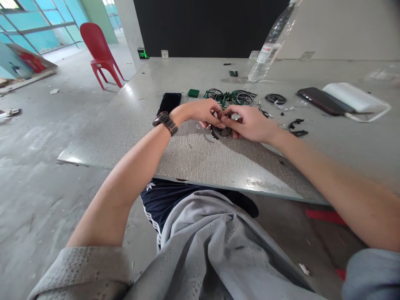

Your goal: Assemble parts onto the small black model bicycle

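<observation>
Over the table's front half, my left hand (212,113) and my right hand (246,123) meet with fingers pinched together. Between them is a small model bicycle wheel (225,132), partly covered by the fingers. A black curved piece (214,133) hangs below my left fingers; whether it is joined to the wheel I cannot tell. Just beyond the hands lies a green model bicycle (229,98) with its wheels on. To the right are a loose wheel (276,98) and black plastic parts (296,123). A small green block (193,93) lies to the left.
A dark phone (170,102) lies beyond my left wrist. A tilted-looking clear bottle (265,54) stands at the back right. Further right are a dark case (323,101) and a white power bank (356,98) with a cable. A red chair (98,48) stands on the floor.
</observation>
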`<action>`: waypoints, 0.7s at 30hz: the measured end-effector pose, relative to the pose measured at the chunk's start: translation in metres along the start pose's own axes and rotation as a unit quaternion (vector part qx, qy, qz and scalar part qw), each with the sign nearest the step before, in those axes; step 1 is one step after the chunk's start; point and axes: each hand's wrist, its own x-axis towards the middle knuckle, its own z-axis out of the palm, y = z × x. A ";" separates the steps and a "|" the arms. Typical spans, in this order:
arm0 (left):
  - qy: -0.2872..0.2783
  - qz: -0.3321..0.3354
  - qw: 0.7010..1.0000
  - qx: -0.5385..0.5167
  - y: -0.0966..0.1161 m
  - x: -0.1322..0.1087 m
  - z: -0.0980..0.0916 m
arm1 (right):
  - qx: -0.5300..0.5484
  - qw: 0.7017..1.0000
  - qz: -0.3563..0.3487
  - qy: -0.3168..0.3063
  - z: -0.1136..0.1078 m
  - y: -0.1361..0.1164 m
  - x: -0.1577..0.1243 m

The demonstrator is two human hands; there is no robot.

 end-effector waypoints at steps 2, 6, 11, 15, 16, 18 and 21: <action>-0.003 0.008 1.000 0.006 0.000 0.000 0.000 | 0.003 1.000 -0.002 0.000 0.000 0.002 0.001; -0.006 -0.009 1.000 0.017 0.006 -0.003 0.002 | -0.005 1.000 0.000 0.004 -0.001 0.003 0.001; 0.001 -0.020 1.000 0.023 0.015 -0.007 0.007 | -0.060 0.997 0.052 0.004 -0.003 -0.003 -0.001; 0.012 0.001 1.000 0.029 0.012 -0.006 0.010 | -0.069 0.995 0.064 0.015 -0.002 -0.003 0.001; 0.013 0.008 0.999 0.028 0.010 -0.005 0.010 | -0.070 0.995 0.066 0.017 -0.001 -0.002 0.001; 0.018 0.011 0.999 0.025 0.008 -0.004 0.009 | -0.073 0.995 0.071 0.022 0.000 0.001 0.002; 0.015 0.017 0.999 0.025 0.006 -0.003 0.009 | -0.088 0.993 0.072 0.031 0.000 0.006 0.002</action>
